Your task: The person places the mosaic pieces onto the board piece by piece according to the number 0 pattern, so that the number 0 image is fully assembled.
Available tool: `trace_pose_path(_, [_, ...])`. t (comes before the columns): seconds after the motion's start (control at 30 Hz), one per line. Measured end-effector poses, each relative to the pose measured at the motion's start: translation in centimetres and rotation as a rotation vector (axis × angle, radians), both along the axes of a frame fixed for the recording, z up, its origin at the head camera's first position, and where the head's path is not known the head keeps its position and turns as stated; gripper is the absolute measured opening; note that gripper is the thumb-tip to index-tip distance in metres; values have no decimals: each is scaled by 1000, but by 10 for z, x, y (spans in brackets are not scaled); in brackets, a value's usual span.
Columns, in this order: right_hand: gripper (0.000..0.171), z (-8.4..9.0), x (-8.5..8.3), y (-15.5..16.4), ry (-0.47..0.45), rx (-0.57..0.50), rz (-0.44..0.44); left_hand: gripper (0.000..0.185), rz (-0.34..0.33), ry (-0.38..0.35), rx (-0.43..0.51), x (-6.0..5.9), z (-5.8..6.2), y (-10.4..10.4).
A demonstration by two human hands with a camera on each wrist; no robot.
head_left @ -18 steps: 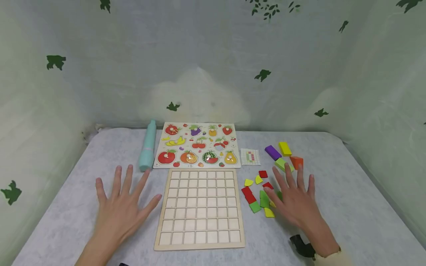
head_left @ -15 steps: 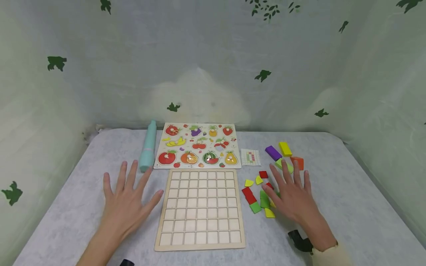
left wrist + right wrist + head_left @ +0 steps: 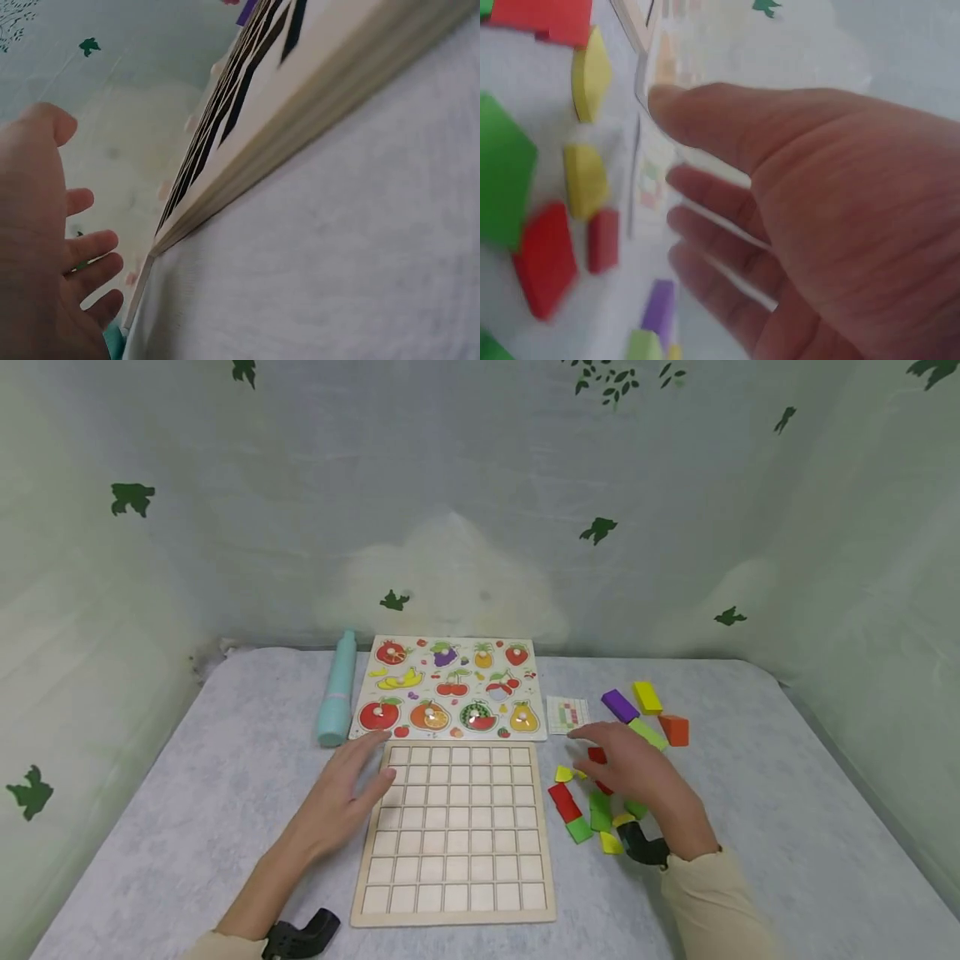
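The grid board (image 3: 454, 832) lies flat on the counter (image 3: 187, 793) between the two hands: the left hand (image 3: 347, 800) rests at its left edge, the right hand (image 3: 637, 777) hovers to its right above the scattered pieces (image 3: 581, 810). Beyond the left hand's fingertips lie the tube (image 3: 336, 700) and, to its right, the fruit puzzle (image 3: 450, 688). The pattern card (image 3: 566, 714) lies just beyond the right hand's fingertips, with loose blocks (image 3: 647, 697) to its right.

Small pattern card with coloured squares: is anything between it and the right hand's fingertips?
Nothing visible is. In the head view the right hand hovers open over the loose coloured wooden pieces, fingertips pointing at the small pattern card with coloured squares. Only bare grey table cover lies between them.
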State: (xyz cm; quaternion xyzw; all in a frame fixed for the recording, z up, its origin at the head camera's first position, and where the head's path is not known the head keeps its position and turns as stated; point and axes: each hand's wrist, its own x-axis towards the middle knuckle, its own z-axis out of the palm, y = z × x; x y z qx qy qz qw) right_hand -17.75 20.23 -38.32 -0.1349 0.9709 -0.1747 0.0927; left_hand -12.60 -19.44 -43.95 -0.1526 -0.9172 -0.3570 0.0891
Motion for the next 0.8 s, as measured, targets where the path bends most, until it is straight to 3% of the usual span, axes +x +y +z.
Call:
trace_pose_path(0.1, [38,-5,-5,-3,-41,-28,54,58,-25,-36,-17,1,-10,-2])
trace_pose_path(0.2, [29,-10,-8,-3,-54,-43,107,58,-61,2,-65,1,-18,-4])
trace_pose_path(0.3, [26,-12,-8,0,-66,-59,166,57,-102,42,-114,1,-19,-6])
trace_pose_path(0.4, [27,-12,-8,2,-70,-58,212,61,-147,38,-169,1,-16,-10])
trace_pose_path(0.57, [23,-16,-10,0,-15,-26,209,89,-185,-47,-213,0,-10,-22])
trace_pose_path(0.67, [24,-20,-11,-4,-4,-11,160,103,-216,-127,-173,-3,-8,-31])
trace_pose_path(0.8, [30,-23,-14,-8,-3,-17,126,108,-268,-208,-97,-7,-5,-43])
